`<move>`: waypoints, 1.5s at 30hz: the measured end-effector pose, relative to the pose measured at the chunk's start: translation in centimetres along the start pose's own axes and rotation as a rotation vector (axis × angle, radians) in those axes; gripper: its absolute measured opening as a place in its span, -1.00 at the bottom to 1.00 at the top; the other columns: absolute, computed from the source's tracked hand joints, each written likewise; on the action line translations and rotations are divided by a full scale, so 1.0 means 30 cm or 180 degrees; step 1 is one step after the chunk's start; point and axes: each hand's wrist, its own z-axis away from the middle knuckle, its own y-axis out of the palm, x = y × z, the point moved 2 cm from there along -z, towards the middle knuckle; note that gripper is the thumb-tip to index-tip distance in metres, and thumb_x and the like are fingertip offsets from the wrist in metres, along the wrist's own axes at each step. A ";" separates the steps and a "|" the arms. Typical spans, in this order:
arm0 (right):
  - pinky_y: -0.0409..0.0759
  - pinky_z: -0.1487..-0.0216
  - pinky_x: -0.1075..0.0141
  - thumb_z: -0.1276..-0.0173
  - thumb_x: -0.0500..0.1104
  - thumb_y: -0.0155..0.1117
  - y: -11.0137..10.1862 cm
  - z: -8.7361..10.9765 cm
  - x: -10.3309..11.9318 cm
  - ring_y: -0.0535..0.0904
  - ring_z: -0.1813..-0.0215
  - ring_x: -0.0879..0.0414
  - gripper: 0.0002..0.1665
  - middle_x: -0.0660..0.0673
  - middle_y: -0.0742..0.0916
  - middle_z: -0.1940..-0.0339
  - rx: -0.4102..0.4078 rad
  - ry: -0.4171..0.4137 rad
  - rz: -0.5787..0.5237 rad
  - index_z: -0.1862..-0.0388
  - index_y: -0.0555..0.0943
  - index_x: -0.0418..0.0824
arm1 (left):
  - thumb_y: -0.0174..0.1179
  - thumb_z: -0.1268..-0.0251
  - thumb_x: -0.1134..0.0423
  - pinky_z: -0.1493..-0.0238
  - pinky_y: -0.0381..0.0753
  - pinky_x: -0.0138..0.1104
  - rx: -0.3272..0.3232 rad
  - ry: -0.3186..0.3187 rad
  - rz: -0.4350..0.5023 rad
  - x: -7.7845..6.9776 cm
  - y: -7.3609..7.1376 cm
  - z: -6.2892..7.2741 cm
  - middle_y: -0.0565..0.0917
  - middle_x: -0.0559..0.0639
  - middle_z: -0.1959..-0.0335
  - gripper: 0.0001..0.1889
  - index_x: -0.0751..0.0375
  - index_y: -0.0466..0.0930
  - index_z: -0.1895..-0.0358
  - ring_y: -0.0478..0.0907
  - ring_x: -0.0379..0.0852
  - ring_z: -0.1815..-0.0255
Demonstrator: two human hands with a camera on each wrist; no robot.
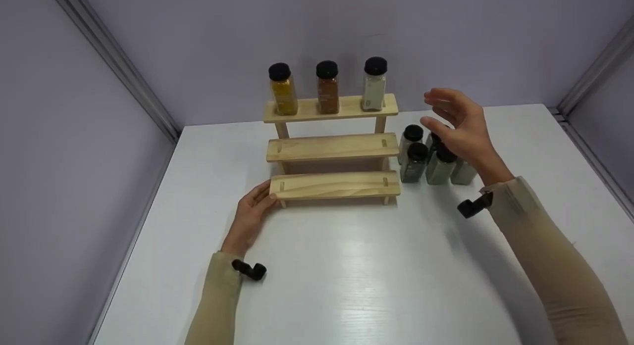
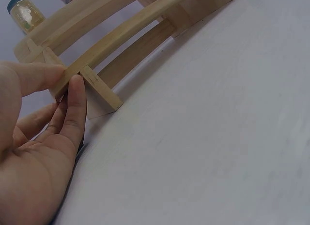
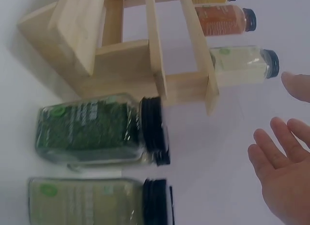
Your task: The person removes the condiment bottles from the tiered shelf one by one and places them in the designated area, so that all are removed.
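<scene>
Pinching the left end of the bottom shelf (image 1: 337, 186), our left grip (image 1: 249, 215) sets its thumb on top and its fingers beneath, which we read as steadying the wooden three-tier rack (image 1: 332, 148) on the white surface (image 1: 297, 271). Our right grip (image 1: 463, 128) is raised at the right, thumb well apart from the loosely bent fingers, with nothing in its hold. Along the top shelf (image 1: 351, 105) a yellow spice jar (image 1: 285, 96), a reddish-orange spice jar (image 1: 328, 95) and a pale spice jar (image 1: 374, 93) stand upright and spaced apart. Just right of the rack we see at least five more jars grouped on the surface, among them a dark-green herb jar (image 3: 87, 130) and a pale-green jar (image 3: 87, 202); our right hand partly hides the group. We judge the step in hand to be setting jars on the rack, with the top row looking placed. The next move, we think, calls for lowering the right grip to one grouped jar, taking it by the cap without tipping its neighbours, and lifting it clear while the left pinch guards against the rack sliding.
</scene>
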 end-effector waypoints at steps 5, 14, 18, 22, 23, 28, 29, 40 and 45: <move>0.49 -0.62 0.10 -0.46 -0.33 0.46 0.053 -0.044 0.022 0.57 -0.48 -0.10 -0.38 -0.18 0.66 -0.40 0.0007 -0.0046 -0.0127 -0.46 0.54 -0.31 | 0.18 -0.65 0.35 -0.45 0.63 -0.29 0.0005 -0.0027 0.0018 0.000 -0.001 0.007 0.43 0.22 -0.55 -0.40 0.31 0.27 -0.64 0.43 0.07 -0.54; 0.46 -0.64 0.02 -0.47 -0.27 0.46 0.133 -0.121 0.038 0.52 -0.53 -0.18 -0.32 -0.28 0.61 -0.47 0.0092 0.0027 -0.0232 -0.51 0.49 -0.34 | 0.19 -0.65 0.32 -0.48 0.61 -0.29 0.0036 -0.0027 0.0038 0.004 -0.001 0.009 0.41 0.21 -0.56 -0.39 0.29 0.26 -0.64 0.40 0.07 -0.57; 0.47 -0.64 0.06 -0.45 -0.26 0.48 0.165 -0.154 0.038 0.52 -0.53 -0.20 -0.32 -0.29 0.60 -0.47 0.0068 0.0111 -0.0284 -0.49 0.49 -0.34 | 0.19 -0.65 0.33 -0.47 0.61 -0.28 0.0030 -0.0019 0.0063 0.000 0.003 0.007 0.43 0.21 -0.55 -0.40 0.29 0.27 -0.64 0.41 0.07 -0.55; 0.47 -0.64 0.09 -0.46 -0.26 0.47 0.192 -0.177 0.038 0.52 -0.53 -0.15 -0.31 -0.27 0.60 -0.49 0.0046 0.0227 -0.0281 -0.51 0.48 -0.34 | 0.19 -0.65 0.33 -0.46 0.62 -0.29 0.0037 -0.0008 0.0027 -0.001 0.003 0.005 0.43 0.20 -0.55 -0.39 0.29 0.27 -0.64 0.41 0.06 -0.55; 0.46 -0.64 0.10 -0.47 -0.25 0.46 0.198 -0.181 0.036 0.52 -0.54 -0.14 -0.30 -0.26 0.59 -0.49 0.0044 0.0242 -0.0266 -0.52 0.46 -0.33 | 0.20 -0.64 0.33 -0.46 0.62 -0.29 0.0036 -0.0005 0.0022 -0.001 0.003 0.005 0.43 0.21 -0.56 -0.39 0.29 0.28 -0.64 0.41 0.07 -0.55; 0.45 -0.65 0.03 -0.50 -0.21 0.45 0.220 -0.198 0.031 0.52 -0.54 -0.14 -0.30 -0.24 0.58 -0.50 0.0050 0.0232 -0.0204 -0.55 0.46 -0.29 | 0.20 -0.64 0.34 -0.47 0.62 -0.28 0.0030 0.0000 -0.0005 0.000 0.003 0.004 0.44 0.21 -0.55 -0.40 0.29 0.29 -0.63 0.43 0.07 -0.55; 0.45 -0.65 0.02 -0.49 -0.21 0.45 0.225 -0.203 0.030 0.52 -0.54 -0.14 -0.30 -0.24 0.58 -0.50 0.0054 0.0234 -0.0198 -0.54 0.47 -0.27 | 0.20 -0.64 0.34 -0.46 0.62 -0.27 0.0023 -0.0004 0.0001 0.000 0.003 0.004 0.44 0.21 -0.55 -0.41 0.29 0.30 -0.63 0.43 0.08 -0.54; 0.51 -0.60 0.07 -0.51 -0.24 0.44 0.262 -0.256 0.035 0.57 -0.47 -0.10 -0.36 -0.22 0.63 -0.44 0.0067 0.0280 -0.0309 -0.51 0.51 -0.24 | 0.18 -0.65 0.33 -0.47 0.61 -0.30 0.0020 -0.0056 0.0046 -0.005 0.004 0.007 0.43 0.21 -0.54 -0.41 0.27 0.28 -0.64 0.44 0.06 -0.52; 0.57 -0.55 0.14 -0.53 -0.27 0.41 0.265 -0.263 0.038 0.62 -0.41 -0.06 -0.43 -0.20 0.67 -0.39 0.0045 0.0206 -0.0265 -0.48 0.58 -0.20 | 0.19 -0.65 0.33 -0.45 0.63 -0.29 0.0019 -0.0033 0.0038 -0.007 0.005 0.007 0.45 0.21 -0.53 -0.40 0.27 0.29 -0.63 0.46 0.03 -0.49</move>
